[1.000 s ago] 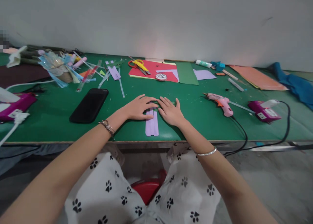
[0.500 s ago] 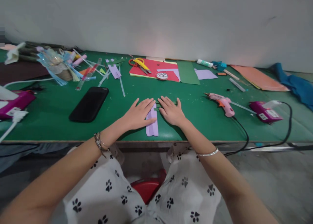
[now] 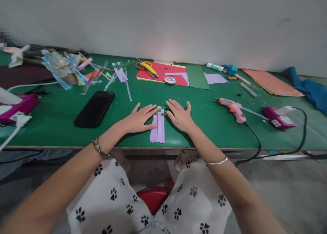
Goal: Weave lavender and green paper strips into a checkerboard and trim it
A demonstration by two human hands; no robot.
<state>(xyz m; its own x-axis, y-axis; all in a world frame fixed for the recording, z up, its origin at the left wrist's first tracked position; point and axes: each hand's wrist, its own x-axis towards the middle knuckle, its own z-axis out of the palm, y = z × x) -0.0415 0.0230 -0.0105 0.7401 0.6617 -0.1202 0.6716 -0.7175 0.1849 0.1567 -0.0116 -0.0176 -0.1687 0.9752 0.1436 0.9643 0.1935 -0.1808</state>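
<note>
Several purple paper strips [image 3: 159,129] lie side by side at the table's near edge, with green strips [image 3: 165,110] woven across their far end. My left hand [image 3: 140,120] lies flat with fingers spread, its thumb and fingertips touching the left side of the purple strips. To the right of the weave my right hand [image 3: 179,115] rests palm down, fingers stretched out over the ends of the green strips. Part of the green strips is hidden under that hand.
A black phone [image 3: 94,108] lies to the left. Yellow-handled scissors [image 3: 148,69] sit on red paper [image 3: 163,75] at the back, near green paper [image 3: 198,77]. On the right are a pink glue gun [image 3: 232,108], its cord, and a purple box [image 3: 278,117]. A cluttered bundle [image 3: 61,68] stands back left.
My left hand has slid a little left, uncovering more of the purple strips and the woven end. The strips at the left have fanned outward slightly. My right hand has barely moved.
</note>
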